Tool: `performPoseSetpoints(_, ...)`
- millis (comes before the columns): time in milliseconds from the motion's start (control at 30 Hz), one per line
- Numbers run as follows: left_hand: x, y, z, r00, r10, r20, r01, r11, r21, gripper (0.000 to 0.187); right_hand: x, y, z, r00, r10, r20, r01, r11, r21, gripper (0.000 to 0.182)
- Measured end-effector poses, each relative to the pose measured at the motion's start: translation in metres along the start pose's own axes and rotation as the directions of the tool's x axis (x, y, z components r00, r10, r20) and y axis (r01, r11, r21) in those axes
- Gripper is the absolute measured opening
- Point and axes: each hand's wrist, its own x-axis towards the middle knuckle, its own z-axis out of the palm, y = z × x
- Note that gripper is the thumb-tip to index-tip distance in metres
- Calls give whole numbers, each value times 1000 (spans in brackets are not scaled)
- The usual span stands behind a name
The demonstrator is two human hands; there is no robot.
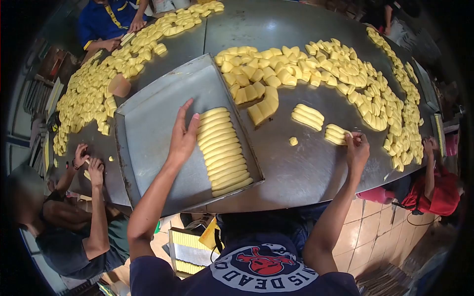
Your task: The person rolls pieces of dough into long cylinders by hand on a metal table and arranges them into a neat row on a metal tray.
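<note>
My left hand (183,139) lies over a metal baking tray (148,111), fingers stretched out and open. Its thumb side rests against the upper left end of a column of yellow dough rolls (224,157) packed side by side in the tray. On the steel table to the right, my right hand (357,150) pinches the end of a dough roll in a small group of rolls (336,133). Another small group of dough rolls (307,117) lies just left of it, with a small dough scrap (293,141) nearby. My right fingertips are partly hidden.
Cut dough pieces (296,66) spread in an arc behind the tray, and more dough (89,98) covers the table's left side. Co-workers stand around the table (286,177): one in blue (101,24), one in red (437,192), one at left in dark clothes (74,246).
</note>
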Motion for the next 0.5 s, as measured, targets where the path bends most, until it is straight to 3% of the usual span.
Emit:
performPoseSetpoints(33, 0, 6, -5, 1000, -13, -14, 11, 993, -117, 54, -1, -5, 1, 999, -34, -15, 35, 997, 67, 23)
performPoseSetpoints(67, 1, 6, -10, 1000, -15, -17, 13, 993, -118, 54, 0, -10, -3, 1000, -30, -2, 29, 997, -69, 21)
performPoseSetpoints(200, 2, 22, -25, 993, -84, -81, 63, 971, -232, 47, 1, -64, -19, 997, -12, 81, 17, 997, -70, 19)
performPoseSetpoints(233, 1, 27, -28, 987, -144, -72, 115, 943, -311, 46, 1, -82, -22, 986, -96, 138, 102, 994, -37, 18)
performPoseSetpoints(333, 5, 22, -37, 991, -130, -16, 109, 890, -443, 45, -9, -152, -26, 921, -270, 282, 264, 963, 61, 18)
performPoseSetpoints(400, 7, 29, -37, 990, -139, 13, 125, 835, -536, 46, -18, -191, -17, 871, -364, 330, 304, 927, 219, 19)
performPoseSetpoints(467, 6, 46, -35, 989, -142, 41, 137, 772, -620, 46, -20, -225, -3, 778, -459, 428, 379, 887, 263, 21)
performPoseSetpoints(500, 5, 59, -33, 982, -161, 97, 186, 745, -641, 47, -20, -233, 12, 733, -511, 450, 355, 850, 389, 22)
